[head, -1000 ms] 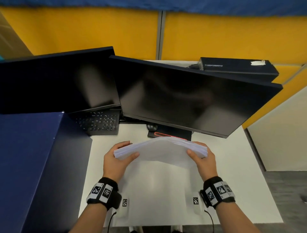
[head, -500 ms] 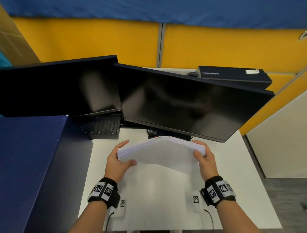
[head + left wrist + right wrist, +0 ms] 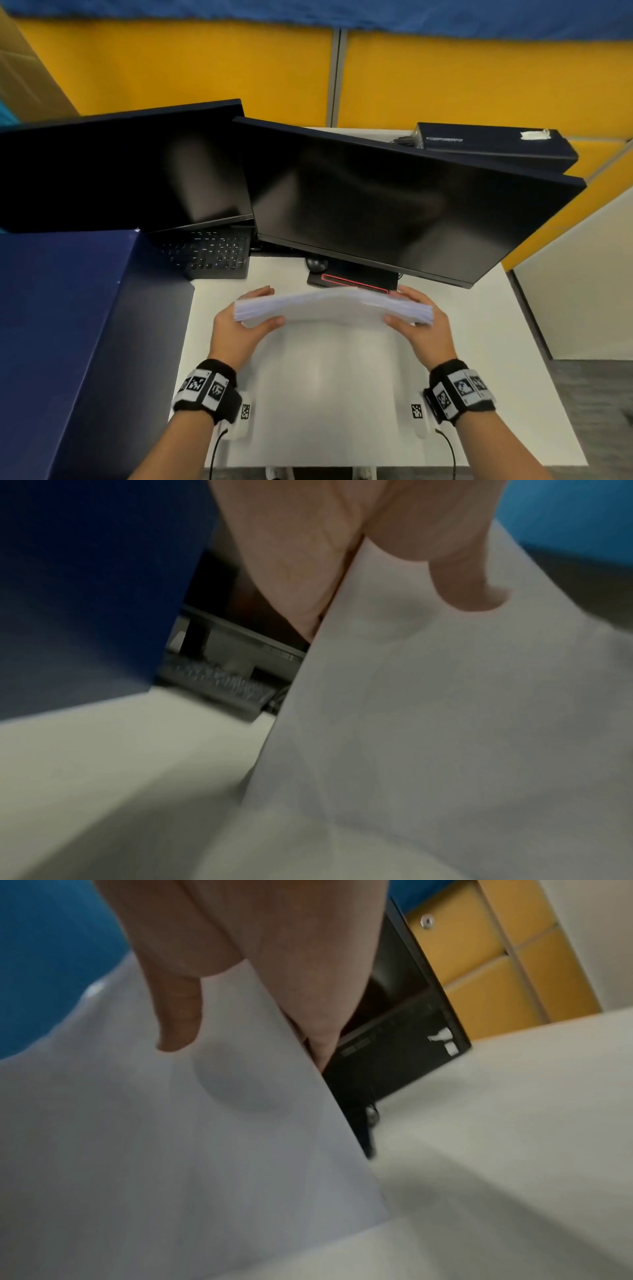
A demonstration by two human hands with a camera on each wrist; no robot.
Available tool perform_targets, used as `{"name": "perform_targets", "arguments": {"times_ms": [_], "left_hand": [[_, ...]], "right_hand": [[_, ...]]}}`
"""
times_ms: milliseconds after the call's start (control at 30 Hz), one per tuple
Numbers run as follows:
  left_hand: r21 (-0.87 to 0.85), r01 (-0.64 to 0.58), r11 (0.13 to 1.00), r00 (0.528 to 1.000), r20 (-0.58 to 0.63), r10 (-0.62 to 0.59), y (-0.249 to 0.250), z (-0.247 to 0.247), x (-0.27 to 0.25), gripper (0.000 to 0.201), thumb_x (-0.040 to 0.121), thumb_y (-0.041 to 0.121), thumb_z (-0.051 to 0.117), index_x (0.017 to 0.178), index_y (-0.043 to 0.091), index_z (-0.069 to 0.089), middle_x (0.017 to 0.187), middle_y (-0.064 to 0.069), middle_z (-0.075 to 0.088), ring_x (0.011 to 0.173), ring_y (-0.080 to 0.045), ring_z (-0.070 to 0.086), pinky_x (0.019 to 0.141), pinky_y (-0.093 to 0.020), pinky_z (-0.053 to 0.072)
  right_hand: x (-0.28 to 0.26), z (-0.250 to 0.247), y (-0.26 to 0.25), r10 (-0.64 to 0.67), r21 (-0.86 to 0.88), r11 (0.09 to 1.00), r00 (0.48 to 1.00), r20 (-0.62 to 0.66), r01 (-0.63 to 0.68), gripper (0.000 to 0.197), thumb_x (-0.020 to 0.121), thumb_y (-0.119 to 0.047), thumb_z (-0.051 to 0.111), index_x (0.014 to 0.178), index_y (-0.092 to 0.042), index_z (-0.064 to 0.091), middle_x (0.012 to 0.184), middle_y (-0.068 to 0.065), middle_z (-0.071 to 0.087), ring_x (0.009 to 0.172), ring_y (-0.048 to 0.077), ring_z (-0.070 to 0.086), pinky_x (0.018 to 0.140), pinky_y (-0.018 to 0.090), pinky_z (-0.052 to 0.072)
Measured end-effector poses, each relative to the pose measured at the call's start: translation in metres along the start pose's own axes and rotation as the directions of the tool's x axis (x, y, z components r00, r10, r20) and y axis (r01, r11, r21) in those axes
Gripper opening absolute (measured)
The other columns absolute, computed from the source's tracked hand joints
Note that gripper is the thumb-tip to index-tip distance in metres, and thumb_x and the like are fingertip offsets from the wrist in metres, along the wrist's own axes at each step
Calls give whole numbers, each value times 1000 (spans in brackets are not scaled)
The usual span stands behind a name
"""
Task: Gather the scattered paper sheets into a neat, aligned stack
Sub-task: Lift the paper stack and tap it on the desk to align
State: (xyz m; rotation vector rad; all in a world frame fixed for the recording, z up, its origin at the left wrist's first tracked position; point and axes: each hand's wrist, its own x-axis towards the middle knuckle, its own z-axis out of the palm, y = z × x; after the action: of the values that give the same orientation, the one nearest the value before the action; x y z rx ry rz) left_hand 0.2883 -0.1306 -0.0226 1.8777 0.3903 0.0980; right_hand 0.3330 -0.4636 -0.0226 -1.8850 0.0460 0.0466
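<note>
A thick stack of white paper sheets (image 3: pixel 329 305) stands on edge on the white desk (image 3: pixel 479 359), bowed upward in the middle. My left hand (image 3: pixel 246 318) grips its left end, thumb on the near face and fingers behind. My right hand (image 3: pixel 416 317) grips the right end the same way. In the left wrist view the left thumb (image 3: pixel 455 569) presses the sheet face (image 3: pixel 445 723). The right wrist view shows the right thumb (image 3: pixel 178 1010) on the sheet face (image 3: pixel 171 1137). The far face of the stack is hidden.
Two dark monitors (image 3: pixel 394 202) stand behind the stack, the right one's base (image 3: pixel 352 279) just beyond it. A black keyboard (image 3: pixel 209 255) lies at the back left and a small mouse (image 3: pixel 317 263) by the base. A dark blue partition (image 3: pixel 68 325) borders the desk's left edge.
Both hands keep hold of the stack's ends. The stack has dropped lower toward the desk and its upward bow has flattened somewhat.
</note>
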Motion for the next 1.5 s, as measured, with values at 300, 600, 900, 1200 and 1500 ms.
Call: {"name": "perform_targets", "arguments": {"times_ms": [300,600,900,1200,1500], "left_hand": [[-170,120,978,986,-92,-137,-8,3,2,18,74,17,85,90,16,75,85,7,75,75,0,72,73,-20,59],[-274,38,961,985,-154,-82,-6,13,-4,32,82,20,78,113,20,69,107,0,71,98,-21,69,80,-30,55],[-337,70,939,967,-208,-147,3,19,2,14,86,14,74,99,18,70,96,-3,72,97,-30,69,78,-28,54],[-33,-134,990,981,-149,128,59,1,14,15,71,24,87,77,32,76,79,13,74,84,-5,69,85,-32,55],[392,-785,479,619,494,611,169,25,35,16,82,46,72,83,32,77,81,13,73,80,-6,63,79,-23,37]], "right_hand": [[6,14,11,86,-27,996,993,-86,-89,11,81,-11,79,91,-14,75,83,-9,72,75,4,67,65,3,46],[-4,20,-8,132,162,980,984,-116,-112,44,73,-42,79,110,-23,63,105,-6,69,96,8,66,83,25,51],[7,26,-24,235,183,963,951,-202,-199,31,95,-36,58,90,-7,66,81,5,66,76,17,59,71,30,47],[18,-15,-46,15,-87,996,995,102,-6,30,71,-43,80,91,-21,75,86,-4,75,79,4,66,81,18,48],[13,30,-97,-127,-452,823,888,442,343,37,79,-48,74,111,-32,65,77,-18,67,70,-4,63,65,18,48]]}}
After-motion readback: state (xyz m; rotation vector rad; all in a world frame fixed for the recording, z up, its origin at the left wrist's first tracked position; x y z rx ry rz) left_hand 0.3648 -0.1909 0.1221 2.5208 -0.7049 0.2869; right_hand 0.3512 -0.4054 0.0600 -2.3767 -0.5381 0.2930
